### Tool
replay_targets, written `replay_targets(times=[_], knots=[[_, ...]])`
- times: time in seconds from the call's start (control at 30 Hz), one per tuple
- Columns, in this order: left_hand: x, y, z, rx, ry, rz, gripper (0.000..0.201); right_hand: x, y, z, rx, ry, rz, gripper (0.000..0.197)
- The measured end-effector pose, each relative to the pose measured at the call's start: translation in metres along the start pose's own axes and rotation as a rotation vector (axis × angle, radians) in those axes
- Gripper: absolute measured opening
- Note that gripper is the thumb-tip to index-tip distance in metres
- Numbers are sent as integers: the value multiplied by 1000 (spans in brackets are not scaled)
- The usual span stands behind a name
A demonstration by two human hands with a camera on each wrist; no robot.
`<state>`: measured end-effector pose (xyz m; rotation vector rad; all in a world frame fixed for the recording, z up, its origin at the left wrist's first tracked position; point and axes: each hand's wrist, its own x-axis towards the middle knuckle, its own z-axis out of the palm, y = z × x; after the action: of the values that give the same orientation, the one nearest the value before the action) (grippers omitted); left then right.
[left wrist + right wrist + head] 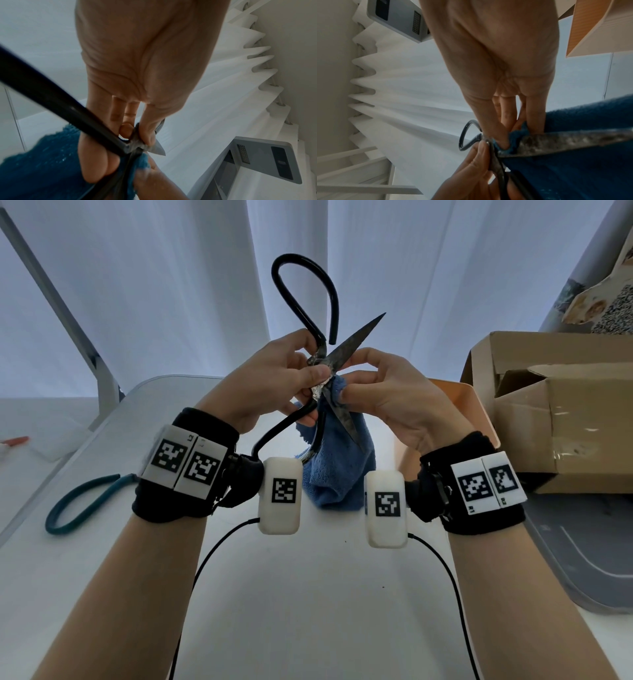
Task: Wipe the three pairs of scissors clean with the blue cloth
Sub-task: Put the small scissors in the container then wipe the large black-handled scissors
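Observation:
Black-handled scissors (337, 350) with stained blades spread wide are held up above the table. My left hand (274, 378) pinches them at the pivot, thumb on top. My right hand (380, 392) pinches the blue cloth (337, 463) against the blades just below the pivot; the rest of the cloth hangs down. In the left wrist view my left hand (137, 135) grips the scissors (133, 146) with the blue cloth (42, 169) beside it. In the right wrist view my right hand (510, 135) presses the blue cloth (573, 169) by a spotted scissors blade (573, 140). A teal-handled pair of scissors (78, 505) lies on the table at left.
The white table (308, 594) lies under my forearms. An open cardboard box (555, 412) stands at right, with an orange container (455, 398) beside it and a grey tray (582, 559) in front. White curtains hang behind. A metal leg (68, 316) slants at left.

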<state>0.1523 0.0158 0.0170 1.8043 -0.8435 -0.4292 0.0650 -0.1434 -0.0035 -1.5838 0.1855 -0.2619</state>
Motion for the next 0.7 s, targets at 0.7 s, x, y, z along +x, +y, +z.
replay_targets(times=[0.7], knots=[[-1, 2, 0, 6, -14, 9, 12, 2, 3, -1, 30, -24, -30, 41]])
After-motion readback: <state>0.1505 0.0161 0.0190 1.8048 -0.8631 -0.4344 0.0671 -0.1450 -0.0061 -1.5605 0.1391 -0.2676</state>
